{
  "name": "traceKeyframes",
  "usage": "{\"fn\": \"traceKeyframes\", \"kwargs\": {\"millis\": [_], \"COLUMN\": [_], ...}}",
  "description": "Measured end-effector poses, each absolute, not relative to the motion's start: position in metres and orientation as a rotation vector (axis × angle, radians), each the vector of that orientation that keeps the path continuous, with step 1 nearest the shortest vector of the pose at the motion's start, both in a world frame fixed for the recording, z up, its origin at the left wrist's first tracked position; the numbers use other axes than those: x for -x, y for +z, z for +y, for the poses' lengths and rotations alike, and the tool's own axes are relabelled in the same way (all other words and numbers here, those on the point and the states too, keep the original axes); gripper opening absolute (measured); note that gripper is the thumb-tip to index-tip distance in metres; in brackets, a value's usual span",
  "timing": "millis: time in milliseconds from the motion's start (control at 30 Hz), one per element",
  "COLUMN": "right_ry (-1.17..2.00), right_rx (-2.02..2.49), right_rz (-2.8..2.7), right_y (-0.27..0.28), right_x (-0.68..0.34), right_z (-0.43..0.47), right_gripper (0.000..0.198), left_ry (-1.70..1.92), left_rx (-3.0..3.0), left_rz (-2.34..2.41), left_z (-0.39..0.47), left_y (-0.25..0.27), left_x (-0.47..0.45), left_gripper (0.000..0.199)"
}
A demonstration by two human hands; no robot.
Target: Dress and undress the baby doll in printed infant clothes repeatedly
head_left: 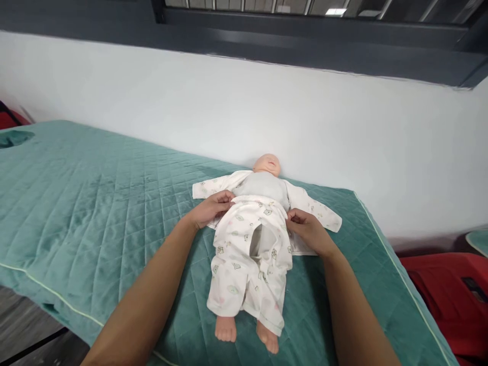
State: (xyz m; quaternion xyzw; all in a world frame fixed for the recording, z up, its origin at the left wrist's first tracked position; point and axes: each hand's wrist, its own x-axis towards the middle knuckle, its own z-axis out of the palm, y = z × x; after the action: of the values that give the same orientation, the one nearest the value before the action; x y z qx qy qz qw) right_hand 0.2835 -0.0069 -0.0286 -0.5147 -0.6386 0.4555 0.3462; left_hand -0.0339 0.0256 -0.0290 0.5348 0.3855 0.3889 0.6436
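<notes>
One doll (pixel 263 184) lay face up on the green quilted cover (pixel 114 203), its long axis running near to far and leaning slightly right at the far end. Its head (pixel 267 163) pointed far, close to the white wall (pixel 324 122), and its two bare feet (pixel 225 329) pointed near. The two hands were apart, one at either side of the waist: the left hand (pixel 215 207) pinched the left edge of the single pair of printed trousers (pixel 238 264), the right hand (pixel 307 229) the right edge. One printed top (pixel 310 206) spread two sleeves (pixel 217 186), left and right.
</notes>
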Motion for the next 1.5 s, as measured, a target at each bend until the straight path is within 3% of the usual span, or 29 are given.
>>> {"fn": "traceKeyframes", "kwargs": {"millis": [233,600,733,1000,1167,1367,1500], "right_ry": [1.177,1.346,1.414,1.48,1.28,0.657,0.475], "right_rx": [1.342,1.3,1.351,1.282,1.381,1.802,1.913], "right_rz": [-1.664,-1.625,-1.507,-1.448,-1.596,-1.621,-1.767], "right_y": [-0.031,-0.025,-0.027,-0.029,-0.034,-0.044,-0.038], "right_x": [-0.285,-0.287,-0.284,-0.28,-0.278,-0.273,-0.265], "right_z": [-0.006,-0.011,-0.012,-0.009,-0.005,0.004,0.005], "right_gripper": [0.03,0.028,0.032,0.023,0.015,0.009,0.003], "left_ry": [0.988,0.732,0.654,0.675,0.775,0.927,0.854], "left_rx": [-1.278,-1.3,-1.307,-1.352,-1.414,-1.492,-1.659], "left_rz": [0.951,0.834,0.718,0.782,0.991,1.259,1.37], "left_z": [0.028,0.026,0.023,0.026,0.03,0.034,0.044], "left_y": [-0.035,-0.026,-0.021,-0.026,-0.031,-0.04,-0.039], "left_x": [0.034,0.05,0.052,0.046,0.041,0.029,0.024], "left_gripper": [0.035,0.025,0.03,0.027,0.019,0.016,0.015]}}
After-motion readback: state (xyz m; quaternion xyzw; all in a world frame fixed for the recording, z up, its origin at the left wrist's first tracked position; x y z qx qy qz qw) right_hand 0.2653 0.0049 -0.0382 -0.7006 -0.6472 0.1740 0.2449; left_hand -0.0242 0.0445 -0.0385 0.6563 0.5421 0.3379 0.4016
